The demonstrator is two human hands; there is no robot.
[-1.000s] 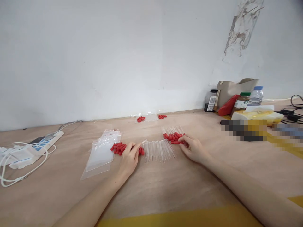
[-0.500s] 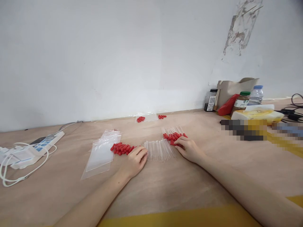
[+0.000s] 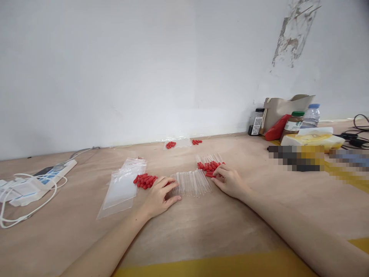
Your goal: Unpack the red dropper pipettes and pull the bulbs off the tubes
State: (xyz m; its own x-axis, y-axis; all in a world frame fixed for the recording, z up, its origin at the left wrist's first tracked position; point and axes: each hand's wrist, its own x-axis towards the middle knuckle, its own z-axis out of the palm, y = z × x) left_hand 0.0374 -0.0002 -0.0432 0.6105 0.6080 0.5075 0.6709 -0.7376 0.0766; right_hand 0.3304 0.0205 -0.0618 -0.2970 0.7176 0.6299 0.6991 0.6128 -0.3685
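Note:
Clear thin tubes (image 3: 192, 184) lie side by side in a row between my hands. My left hand (image 3: 161, 194) rests at the row's left end, thumb and fingers apart. A heap of red rubber bulbs (image 3: 145, 181) sits just behind and left of that hand, which partly covers it. On the other side, my right hand (image 3: 229, 182) has its fingers curled, with thumb and forefinger around the end of a red bulb (image 3: 209, 174). Just beyond it is a pile of droppers (image 3: 211, 165), red bulbs on clear tubes, their bulbs towards me.
Flat clear zip bags (image 3: 122, 190) lie left of the bulb heap. Farther back, small bags (image 3: 170, 144) with red pieces lie by the wall. A power strip (image 3: 47, 182) with white cables stands left. Jars, a bottle, a bag and a tissue pack (image 3: 313, 141) stand right.
My left hand has opened, its thumb spreading away from the fingers, and has shifted slightly left. My right hand stays nearly in place by the droppers, its fingers shifting slightly.

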